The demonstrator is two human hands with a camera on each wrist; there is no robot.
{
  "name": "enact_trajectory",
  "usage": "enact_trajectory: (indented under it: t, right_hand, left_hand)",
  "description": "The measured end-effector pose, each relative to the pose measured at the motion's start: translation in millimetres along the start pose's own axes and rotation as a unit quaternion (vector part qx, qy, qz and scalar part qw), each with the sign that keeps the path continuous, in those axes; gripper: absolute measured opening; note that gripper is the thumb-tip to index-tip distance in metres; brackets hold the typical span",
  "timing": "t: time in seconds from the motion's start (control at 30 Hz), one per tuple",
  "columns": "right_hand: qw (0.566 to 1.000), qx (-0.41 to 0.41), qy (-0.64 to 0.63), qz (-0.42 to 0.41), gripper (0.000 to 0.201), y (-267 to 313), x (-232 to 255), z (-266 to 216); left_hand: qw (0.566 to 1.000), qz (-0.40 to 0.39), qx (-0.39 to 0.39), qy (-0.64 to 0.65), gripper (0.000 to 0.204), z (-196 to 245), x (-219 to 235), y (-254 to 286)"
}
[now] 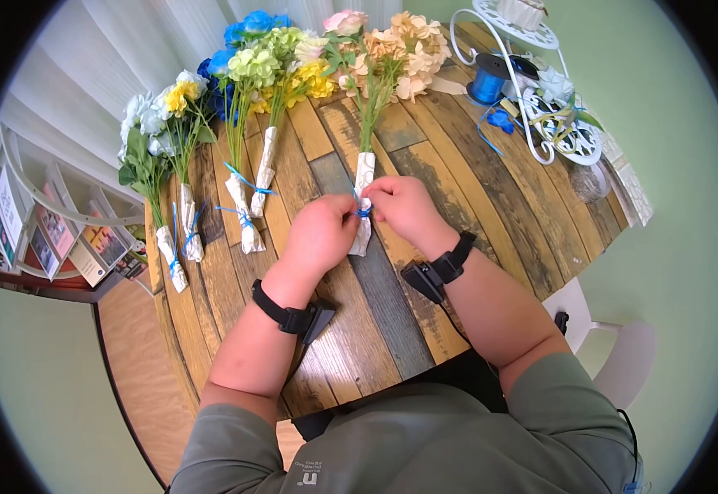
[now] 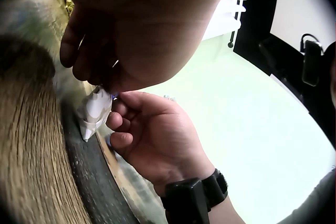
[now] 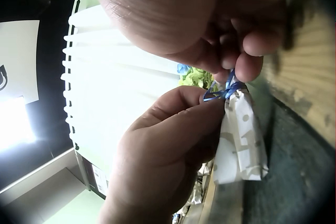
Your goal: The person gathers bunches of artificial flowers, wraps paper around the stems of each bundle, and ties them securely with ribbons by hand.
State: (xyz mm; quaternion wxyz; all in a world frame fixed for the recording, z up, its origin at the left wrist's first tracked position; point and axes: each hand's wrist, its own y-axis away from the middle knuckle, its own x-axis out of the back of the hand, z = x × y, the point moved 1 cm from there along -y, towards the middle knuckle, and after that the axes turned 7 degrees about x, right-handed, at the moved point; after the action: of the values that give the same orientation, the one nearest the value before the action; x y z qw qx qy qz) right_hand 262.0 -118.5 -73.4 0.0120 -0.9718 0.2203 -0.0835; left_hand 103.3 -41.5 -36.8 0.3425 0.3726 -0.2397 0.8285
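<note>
A bouquet of peach flowers [image 1: 412, 53] lies in front of me, its stems bundled in patterned white paper [image 3: 240, 142]. Blue ribbon [image 3: 231, 91] is wound and looped round the paper. From one side my left hand [image 1: 322, 234] pinches the ribbon at the knot, thumb and fingers close against the wrap. Opposite it, my right hand [image 1: 408, 214] pinches a strand of the same ribbon between thumb and fingertips. In the left wrist view, the left hand [image 2: 142, 35] covers most of the knot, and the paper's lower end [image 2: 95, 111] pokes out below it.
Several wrapped bouquets lie to the left, including one with yellow flowers [image 1: 313, 80] and one with pale blue flowers [image 1: 138, 115]. On the right are a blue ribbon spool [image 1: 488, 80] and a white metal stand [image 1: 532, 123]. The wooden table [image 1: 400, 305] has a chair [image 1: 630, 354] beside it.
</note>
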Motion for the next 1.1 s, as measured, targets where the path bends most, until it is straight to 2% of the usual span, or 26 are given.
enact_trajectory:
  t: [0.23, 0.33, 0.4, 0.63, 0.7, 0.83, 0.87, 0.9, 0.93, 1.0, 1.1]
  right_hand:
    - [0.997, 0.054, 0.047, 0.016, 0.019, -3.4, -0.5, 4.5]
    - [0.999, 0.034, 0.042, 0.002, 0.020, -0.8, 0.5, -7.1]
    - [0.998, -0.051, -0.014, -0.037, 0.020, 1.0, 3.0, -17.0]
    - [0.996, -0.052, -0.035, -0.066, 0.017, -5.0, 0.8, -9.1]
    - [0.998, -0.025, -0.037, -0.047, 0.016, -5.7, 1.2, -9.6]
    - [0.995, -0.025, -0.095, -0.015, 0.017, -10.5, 1.4, -1.6]
    - [0.998, -0.023, -0.060, -0.007, 0.018, -10.1, 1.7, -1.2]
    - [0.999, -0.020, -0.026, 0.000, 0.018, -9.9, 2.0, -1.3]
    - [0.999, -0.020, -0.027, 0.001, 0.018, -10.2, 1.7, 0.8]
    - [0.998, 0.028, 0.048, 0.014, 0.020, -11.4, 1.9, 3.6]
    - [0.997, 0.033, 0.060, 0.040, 0.020, -13.0, 4.0, 6.5]
  left_hand:
    - [0.999, 0.005, -0.024, -0.022, 0.009, 4.8, 1.9, 1.7]
    - [0.999, -0.003, -0.022, -0.039, 0.009, 5.7, 2.8, 2.0]
    - [0.998, -0.003, -0.037, -0.043, 0.008, 4.6, 2.1, 2.1]
    - [0.997, 0.005, -0.064, -0.040, 0.007, 8.6, 3.1, 2.1]
    - [0.998, -0.006, -0.047, -0.049, 0.008, 7.8, 3.8, 2.4]
    - [0.998, -0.007, -0.031, -0.045, 0.005, 1.0, 1.4, 1.1]
    - [0.995, -0.074, 0.054, 0.034, 0.006, -3.9, 2.5, -1.5]
    - [0.974, -0.139, 0.138, 0.112, 0.009, -8.2, 3.2, -3.1]
    - [0.974, -0.140, 0.138, 0.110, 0.009, -12.3, 2.6, -4.1]
    - [0.961, -0.147, 0.140, 0.186, 0.010, -19.4, 0.2, -6.0]
    - [0.973, -0.156, 0.132, 0.111, 0.011, -23.5, 1.8, -6.8]
